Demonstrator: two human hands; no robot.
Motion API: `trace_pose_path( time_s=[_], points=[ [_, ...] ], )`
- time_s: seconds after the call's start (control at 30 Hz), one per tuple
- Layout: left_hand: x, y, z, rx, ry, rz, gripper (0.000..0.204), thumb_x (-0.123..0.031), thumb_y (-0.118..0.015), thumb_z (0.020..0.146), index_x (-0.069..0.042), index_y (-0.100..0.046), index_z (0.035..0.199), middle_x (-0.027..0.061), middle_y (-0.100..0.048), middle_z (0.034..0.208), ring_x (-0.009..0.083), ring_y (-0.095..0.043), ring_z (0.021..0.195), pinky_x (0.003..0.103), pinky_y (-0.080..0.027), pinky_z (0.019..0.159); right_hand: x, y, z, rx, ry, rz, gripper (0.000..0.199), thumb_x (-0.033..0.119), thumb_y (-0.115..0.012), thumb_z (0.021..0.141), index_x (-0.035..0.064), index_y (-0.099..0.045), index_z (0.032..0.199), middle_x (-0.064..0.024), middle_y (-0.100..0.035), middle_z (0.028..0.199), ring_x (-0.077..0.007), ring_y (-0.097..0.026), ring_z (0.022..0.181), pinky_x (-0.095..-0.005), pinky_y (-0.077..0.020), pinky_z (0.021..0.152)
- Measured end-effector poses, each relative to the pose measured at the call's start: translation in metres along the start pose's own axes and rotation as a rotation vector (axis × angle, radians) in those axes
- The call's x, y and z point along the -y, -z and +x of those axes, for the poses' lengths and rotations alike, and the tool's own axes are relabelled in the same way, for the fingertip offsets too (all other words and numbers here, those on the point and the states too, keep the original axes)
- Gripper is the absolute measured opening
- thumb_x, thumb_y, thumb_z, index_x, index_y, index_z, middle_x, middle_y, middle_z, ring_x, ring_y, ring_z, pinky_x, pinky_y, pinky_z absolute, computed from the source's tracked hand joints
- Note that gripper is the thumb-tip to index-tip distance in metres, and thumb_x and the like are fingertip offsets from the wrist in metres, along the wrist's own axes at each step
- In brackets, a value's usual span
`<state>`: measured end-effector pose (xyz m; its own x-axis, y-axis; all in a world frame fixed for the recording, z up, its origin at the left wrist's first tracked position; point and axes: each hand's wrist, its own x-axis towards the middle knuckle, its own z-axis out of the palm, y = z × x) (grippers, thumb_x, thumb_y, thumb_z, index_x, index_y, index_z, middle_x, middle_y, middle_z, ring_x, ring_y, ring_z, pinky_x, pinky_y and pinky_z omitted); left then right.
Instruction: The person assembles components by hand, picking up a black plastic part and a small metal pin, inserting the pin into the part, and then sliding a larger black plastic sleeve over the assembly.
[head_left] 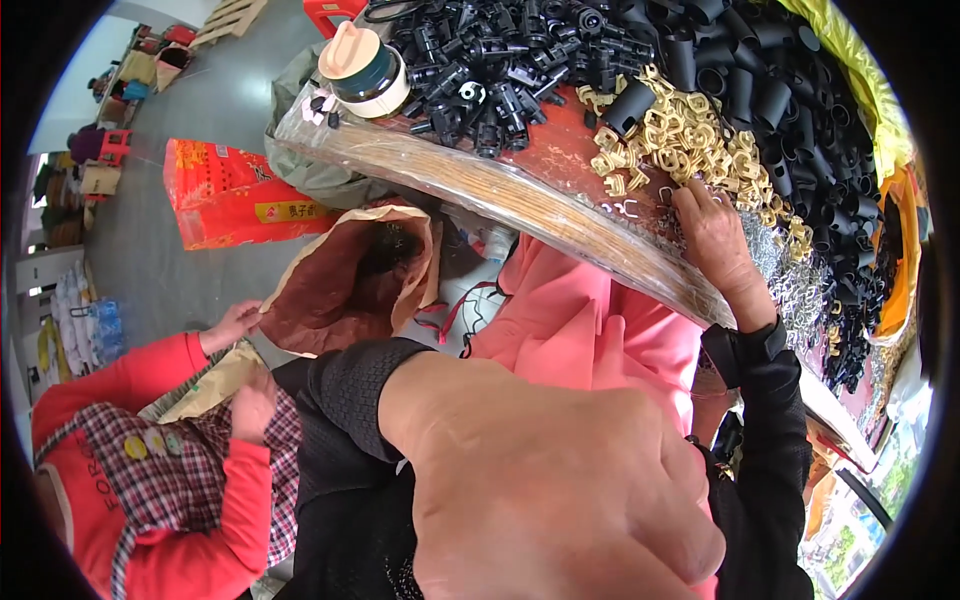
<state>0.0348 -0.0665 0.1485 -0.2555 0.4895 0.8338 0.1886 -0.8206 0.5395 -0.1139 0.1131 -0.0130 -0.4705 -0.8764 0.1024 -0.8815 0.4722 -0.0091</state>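
Observation:
My left hand (560, 490) hangs close to the camera at the bottom, back upward, fingers curled shut; what they enclose is hidden. It comes out of a black sleeve in front of my pink apron (590, 330). My right hand (715, 235) rests on the red table (550, 150), its fingertips in small parts between a heap of tan plastic clips (680, 140) and a spread of silver metal clips (790, 270). Its grip is hidden.
Black plastic fittings (500, 60) and black tubes (760, 70) cover the table's far side, beside a jar with a cream lid (365, 70). To my left, a person in red sleeves holds a brown paper bag (340, 290) with one hand (232, 325). A red box (225, 195) lies on the floor.

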Motion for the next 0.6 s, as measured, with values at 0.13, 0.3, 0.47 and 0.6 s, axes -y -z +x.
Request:
trace_pose_path(
  time_s=[0.13,0.3,0.47,0.6],
  points=[
    [0.001,0.006,-0.003,0.028,-0.037,-0.047,0.034,-0.022,-0.056,0.079,0.000,-0.054,0.105,0.0174,-0.057,0.090,0.0178,-0.053,0.058,0.022,-0.044,0.049,-0.002,-0.001,0.002,0.015,-0.008,0.016,0.021,-0.003,-0.045,0.067,0.0040,-0.044,0.086,-0.0130,-0.047,0.084,-0.0311,-0.052,0.072,-0.0373,-0.0409,0.068],
    [0.001,0.010,-0.001,0.094,-0.099,-0.093,0.034,-0.021,-0.055,0.079,0.000,-0.054,0.106,0.0176,-0.057,0.090,0.0178,-0.053,0.058,0.022,-0.044,0.049,0.004,0.005,0.000,-0.042,-0.024,0.077,0.018,-0.002,-0.046,0.068,0.0030,-0.044,0.084,-0.0128,-0.046,0.080,-0.0324,-0.050,0.068,-0.0375,-0.0411,0.064],
    [0.008,-0.010,0.000,-0.145,-0.023,-0.865,0.039,-0.011,-0.053,0.081,0.012,-0.043,0.112,0.0190,-0.056,0.092,0.0187,-0.053,0.060,0.025,-0.045,0.050,0.007,0.014,-0.027,-0.063,-0.176,0.308,0.012,-0.002,-0.047,0.072,0.0009,-0.044,0.083,-0.0136,-0.045,0.076,-0.0327,-0.049,0.067,-0.0371,-0.0404,0.059],
    [0.023,-0.008,0.020,0.238,-0.365,-0.387,0.048,-0.010,-0.055,0.079,0.015,-0.035,0.115,0.0208,-0.055,0.093,0.0193,-0.053,0.062,0.027,-0.046,0.054,0.008,0.027,-0.048,-0.086,-0.245,0.475,0.008,-0.001,-0.047,0.075,-0.0003,-0.044,0.082,-0.0143,-0.045,0.075,-0.0324,-0.048,0.065,-0.0357,-0.0394,0.058]
  ],
)
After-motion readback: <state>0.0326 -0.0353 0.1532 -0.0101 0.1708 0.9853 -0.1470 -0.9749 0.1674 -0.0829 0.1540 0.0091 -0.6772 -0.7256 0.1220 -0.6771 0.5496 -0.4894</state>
